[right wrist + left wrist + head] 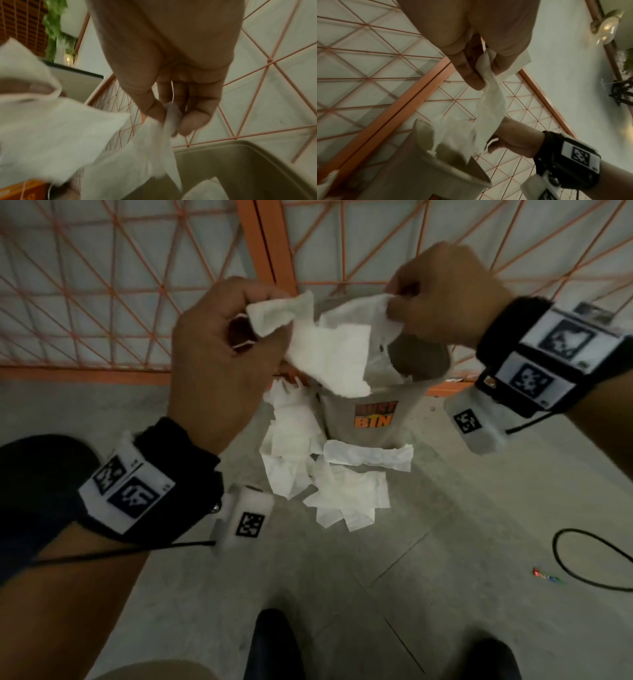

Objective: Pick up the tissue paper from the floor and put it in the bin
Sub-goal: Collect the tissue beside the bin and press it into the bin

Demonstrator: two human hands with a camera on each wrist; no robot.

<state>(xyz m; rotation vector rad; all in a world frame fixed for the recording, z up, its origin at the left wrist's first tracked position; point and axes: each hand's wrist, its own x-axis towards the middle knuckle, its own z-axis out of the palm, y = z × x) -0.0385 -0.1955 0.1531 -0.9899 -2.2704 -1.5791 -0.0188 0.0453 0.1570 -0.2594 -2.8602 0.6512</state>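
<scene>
A white tissue paper [329,350] hangs stretched between both hands above the grey bin [371,419] labelled BIN. My left hand [239,333] pinches its left end, and my right hand [407,306] pinches its right end. In the left wrist view the tissue paper [489,102] runs from my left fingers [471,75] down over the bin [447,170] toward the right hand [508,140]. In the right wrist view thumb and finger of my right hand [171,121] clamp the tissue paper [120,148] over the bin [240,162], with paper lying inside.
Several more white tissue pieces [322,474] lie on the grey floor [445,508] in front of and left of the bin. An orange wire fence [137,302] stands right behind the bin. A black cable [582,559] loops on the floor at right. My shoes [274,645] are at the bottom.
</scene>
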